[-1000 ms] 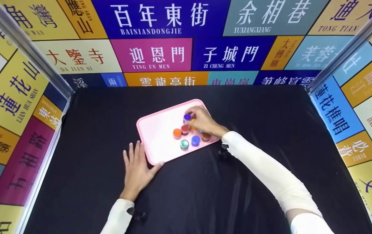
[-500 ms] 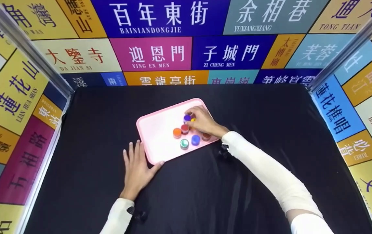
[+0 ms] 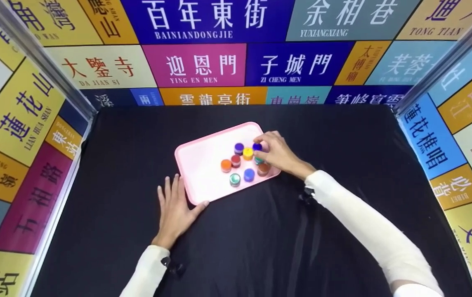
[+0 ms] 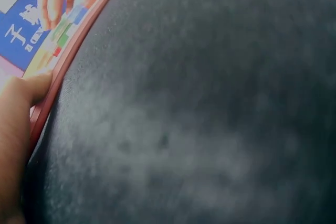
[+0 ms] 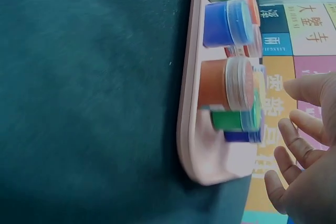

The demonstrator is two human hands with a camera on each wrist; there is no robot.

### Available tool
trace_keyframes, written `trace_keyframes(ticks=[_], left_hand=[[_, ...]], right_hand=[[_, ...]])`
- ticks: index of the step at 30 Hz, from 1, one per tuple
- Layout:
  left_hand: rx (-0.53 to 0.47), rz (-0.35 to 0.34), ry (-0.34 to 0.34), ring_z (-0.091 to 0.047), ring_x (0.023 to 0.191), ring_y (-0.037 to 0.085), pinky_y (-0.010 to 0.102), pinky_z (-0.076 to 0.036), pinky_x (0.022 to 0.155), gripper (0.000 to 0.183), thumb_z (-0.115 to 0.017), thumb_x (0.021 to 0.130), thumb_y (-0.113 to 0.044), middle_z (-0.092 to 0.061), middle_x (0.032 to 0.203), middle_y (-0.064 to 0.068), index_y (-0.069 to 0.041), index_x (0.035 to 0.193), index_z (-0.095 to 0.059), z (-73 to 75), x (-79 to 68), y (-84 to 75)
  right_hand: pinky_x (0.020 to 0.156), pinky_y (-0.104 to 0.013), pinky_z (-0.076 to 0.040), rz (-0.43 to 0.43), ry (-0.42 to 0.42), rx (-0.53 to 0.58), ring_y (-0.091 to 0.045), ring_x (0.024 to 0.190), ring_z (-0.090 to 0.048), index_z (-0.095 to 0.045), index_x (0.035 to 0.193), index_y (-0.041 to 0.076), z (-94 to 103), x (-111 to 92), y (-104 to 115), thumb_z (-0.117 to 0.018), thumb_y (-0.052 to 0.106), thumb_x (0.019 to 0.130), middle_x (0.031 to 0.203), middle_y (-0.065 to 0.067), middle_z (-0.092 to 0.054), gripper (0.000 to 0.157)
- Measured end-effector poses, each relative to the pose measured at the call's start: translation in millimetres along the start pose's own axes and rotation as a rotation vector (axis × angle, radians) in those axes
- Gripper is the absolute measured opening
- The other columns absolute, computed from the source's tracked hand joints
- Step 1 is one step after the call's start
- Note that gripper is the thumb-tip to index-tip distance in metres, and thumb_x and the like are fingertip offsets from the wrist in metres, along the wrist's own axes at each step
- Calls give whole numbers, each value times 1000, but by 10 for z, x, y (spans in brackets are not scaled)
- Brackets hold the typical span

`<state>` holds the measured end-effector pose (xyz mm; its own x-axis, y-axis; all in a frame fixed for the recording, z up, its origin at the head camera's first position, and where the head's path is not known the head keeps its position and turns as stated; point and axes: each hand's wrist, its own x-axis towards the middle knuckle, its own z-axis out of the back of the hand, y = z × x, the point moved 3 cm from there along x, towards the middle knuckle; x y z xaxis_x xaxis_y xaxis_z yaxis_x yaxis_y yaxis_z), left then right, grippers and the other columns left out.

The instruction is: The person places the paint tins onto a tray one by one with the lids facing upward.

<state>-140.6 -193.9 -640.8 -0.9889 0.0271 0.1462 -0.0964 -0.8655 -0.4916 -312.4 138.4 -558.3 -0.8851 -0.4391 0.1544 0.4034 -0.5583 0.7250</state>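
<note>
A pink tray (image 3: 203, 177) bears several small lidded jars grouped toward its right side. My left hand (image 3: 175, 216) rests at the tray's near left corner, thumb on the front rim and fingers along the left edge. Over the right end, my right hand (image 3: 281, 154) is beside a dark blue jar (image 3: 257, 146). In the right wrist view its loosely bent fingers (image 5: 302, 150) appear apart from the jars. Near it stand a purple jar (image 3: 239, 148), a yellow jar (image 3: 248, 154), a green jar (image 5: 236, 119) partly hidden, and a brown jar (image 5: 223, 84).
A blue jar (image 3: 248, 175), a light green jar (image 3: 234, 180), an orange jar (image 3: 226, 166) and a red jar (image 3: 235, 161) stand on the tray too. Black cloth (image 3: 236, 247) covers the table. Panels with printed signs (image 3: 194, 66) enclose the back and sides.
My right hand has left the purple jar and moved right to the dark blue one. The purple jar stays on the tray. My left hand keeps its place; the head view has shifted slightly.
</note>
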Motion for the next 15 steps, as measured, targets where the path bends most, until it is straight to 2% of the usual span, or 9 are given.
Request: trace_keyframes(ticks=[4, 7, 11, 15], left_hand=[[-9, 6, 19, -6, 169, 49, 66, 8, 133, 118, -73, 94, -72, -24, 179, 27, 3, 172, -27, 68, 6, 59], [-21, 8, 7, -9, 168, 51, 70, 6, 132, 113, -74, 95, -68, -27, 177, 29, 5, 170, -31, 138, 11, 110], [-42, 8, -25, -14, 166, 53, 75, 2, 130, 106, -76, 96, -61, -30, 175, 31, 8, 167, -36, 241, 47, 145], [-45, -11, -35, -17, 165, 53, 77, -2, 129, 102, -76, 98, -56, -30, 175, 31, 9, 166, -37, 332, 133, 110]], right_hand=[[112, -55, -39, 44, -32, -15, -39, 124, -55, -76, 124, -5, 117, -121, 15, -83, 8, 95, 123, -19, -74, 32], [112, -56, -39, 74, -51, -42, -40, 124, -56, -76, 123, -3, 190, -182, 42, -83, 7, 94, 123, -18, -74, 31], [113, -56, -40, 73, -57, -59, -39, 125, -56, -77, 124, -1, 284, -256, 69, -84, 8, 95, 124, -17, -74, 31], [114, -56, -39, 61, -63, -63, -39, 128, -56, -76, 126, -3, 386, -348, 79, -84, 9, 96, 126, -18, -74, 33]])
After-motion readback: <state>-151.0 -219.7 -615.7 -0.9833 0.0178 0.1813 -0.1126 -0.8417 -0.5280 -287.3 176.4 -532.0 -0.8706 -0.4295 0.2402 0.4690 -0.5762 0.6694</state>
